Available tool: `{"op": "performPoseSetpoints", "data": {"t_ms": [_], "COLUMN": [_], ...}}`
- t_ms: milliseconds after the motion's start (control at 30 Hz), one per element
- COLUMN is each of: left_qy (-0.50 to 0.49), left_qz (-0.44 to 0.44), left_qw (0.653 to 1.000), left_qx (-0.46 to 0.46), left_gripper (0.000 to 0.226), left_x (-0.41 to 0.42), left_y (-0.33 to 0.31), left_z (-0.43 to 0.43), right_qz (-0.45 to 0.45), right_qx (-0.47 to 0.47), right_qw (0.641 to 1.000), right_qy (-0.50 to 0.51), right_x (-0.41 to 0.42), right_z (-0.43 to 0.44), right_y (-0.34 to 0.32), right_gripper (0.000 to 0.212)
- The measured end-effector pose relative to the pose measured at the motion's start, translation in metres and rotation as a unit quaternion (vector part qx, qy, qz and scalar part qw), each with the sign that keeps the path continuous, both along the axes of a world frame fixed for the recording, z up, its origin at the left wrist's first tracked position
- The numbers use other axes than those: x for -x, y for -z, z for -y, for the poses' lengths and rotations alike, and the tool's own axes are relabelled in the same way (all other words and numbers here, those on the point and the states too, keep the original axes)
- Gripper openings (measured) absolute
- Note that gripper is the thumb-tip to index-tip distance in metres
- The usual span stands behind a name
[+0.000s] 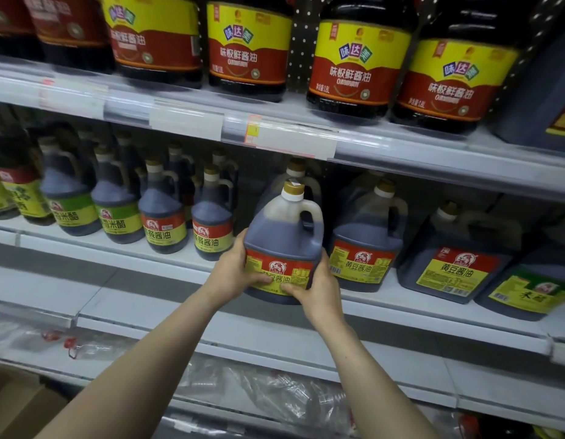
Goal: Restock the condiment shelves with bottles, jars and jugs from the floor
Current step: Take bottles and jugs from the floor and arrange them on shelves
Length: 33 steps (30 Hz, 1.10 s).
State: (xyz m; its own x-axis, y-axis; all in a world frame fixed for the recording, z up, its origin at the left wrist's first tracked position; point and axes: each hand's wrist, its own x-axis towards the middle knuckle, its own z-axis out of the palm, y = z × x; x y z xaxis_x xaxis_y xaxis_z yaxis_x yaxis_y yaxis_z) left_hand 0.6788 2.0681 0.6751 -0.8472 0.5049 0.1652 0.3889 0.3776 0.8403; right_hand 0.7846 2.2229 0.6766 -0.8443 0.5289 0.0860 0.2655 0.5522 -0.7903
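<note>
Dark soy jug [282, 239] gripped by left hand [235, 274] and right hand [319, 288]; seat it label-forward on the shelf [385, 301].

A cardboard box [18, 403] sits near left; farther off, white price labels [186, 123] run below a perforated back panel [301, 42].

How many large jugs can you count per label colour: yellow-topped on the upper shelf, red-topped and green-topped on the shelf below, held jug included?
Yellow-topped jugs: 4
Red-topped jugs: 3
Green-topped jug: 1
Total: 8
</note>
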Motion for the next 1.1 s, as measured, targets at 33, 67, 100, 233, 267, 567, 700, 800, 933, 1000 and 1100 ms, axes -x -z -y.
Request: {"op": "performPoseSetpoints", "data": {"t_ms": [33, 67, 100, 233, 267, 567, 700, 800, 933, 1000, 1100], "left_qy": [0.0, -0.001, 0.0, -0.002, -0.005, -0.026, -0.027, -0.037, -0.042, -0.049, -0.052], "left_qz": [-0.001, -0.002, -0.002, 0.001, 0.0, 0.002, 0.002, -0.007, -0.001, 0.002, 0.002], "left_qw": [1.0, 1.0, 1.0, 0.999, 0.999, 0.998, 0.998, 0.997, 0.995, 0.995, 0.994], "left_qx": [0.004, 0.008, 0.011, 0.035, 0.039, 0.059, 0.065, 0.073, 0.089, 0.092, 0.094], "left_gripper": [0.106, 0.106, 0.106, 0.103, 0.102, 0.103, 0.102, 0.1, 0.093, 0.09, 0.088], "left_x": [0.001, 0.003, 0.004, 0.011, 0.012, 0.023, 0.029, 0.036, 0.045, 0.048, 0.052], "left_y": [-0.001, -0.002, -0.003, -0.007, -0.007, -0.009, -0.008, -0.007, -0.006, -0.006, -0.004], "left_z": [0.0, -0.001, -0.001, -0.004, -0.005, -0.017, -0.021, -0.025, -0.03, -0.032, -0.035], "right_qz": [0.005, 0.01, 0.013, 0.024, 0.026, 0.036, 0.035, 0.039, 0.044, 0.045, 0.05], "right_qx": [0.002, 0.002, 0.0, 0.005, 0.006, 0.008, 0.012, 0.009, 0.012, 0.014, 0.012], "right_qw": [1.0, 1.0, 1.0, 1.0, 1.0, 0.999, 0.999, 0.999, 0.999, 0.999, 0.999], "right_qy": [0.003, 0.006, 0.008, 0.014, 0.013, 0.005, 0.003, 0.006, 0.012, 0.014, 0.016], "right_x": [0.001, 0.003, 0.004, 0.011, 0.012, 0.028, 0.036, 0.043, 0.052, 0.056, 0.061], "right_z": [0.0, -0.001, -0.001, -0.001, -0.002, -0.014, -0.018, -0.021, -0.025, -0.027, -0.031], "right_y": [0.0, 0.001, 0.0, 0.0, 0.0, -0.002, -0.001, 0.0, 0.001, 0.001, 0.002], "right_gripper": [0.104, 0.103, 0.103, 0.1, 0.099, 0.103, 0.101, 0.1, 0.098, 0.097, 0.094]}}
